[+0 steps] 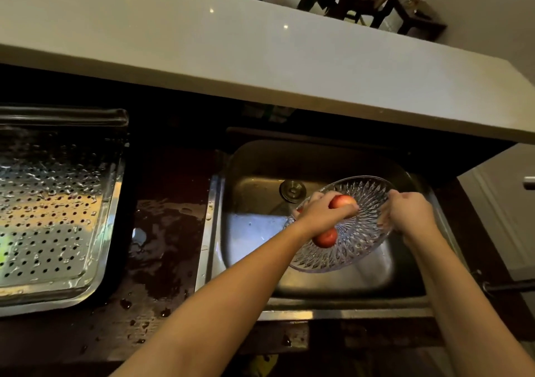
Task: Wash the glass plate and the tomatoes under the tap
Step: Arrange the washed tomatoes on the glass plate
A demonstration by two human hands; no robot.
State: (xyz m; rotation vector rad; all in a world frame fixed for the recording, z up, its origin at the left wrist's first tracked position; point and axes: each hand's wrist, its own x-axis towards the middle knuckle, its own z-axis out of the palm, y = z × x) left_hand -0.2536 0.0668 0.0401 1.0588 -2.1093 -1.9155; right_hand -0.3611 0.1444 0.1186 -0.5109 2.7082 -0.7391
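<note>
Fingers (317, 196) of the left hand (321, 216) are curled down over the upper tomato (343, 202), with the thumb lying across its near side, so it's properly gripped and about half of it shows past the knuckles. That tomato sits on the glass plate (359, 240), toward its far left part. The lower tomato (326, 237) is on the plate too, just under the left wrist, partly hidden by it, and nothing's holding it as far as I can see.

The right hand (409, 213) has the plate by its right rim, fingers (393, 194) hooked over the edge. The ones lower down are blurry, so I can't tell how they lie.

The plate is cut glass with a starburst pattern, held tilted above the steel sink (254, 171), not resting on the bottom. The drain (293, 190) is just beyond the left hand. Off to the left there's a wet perforated steel tray (58, 202), and puddles on the dark counter (162, 231) between it and the sink.
</note>
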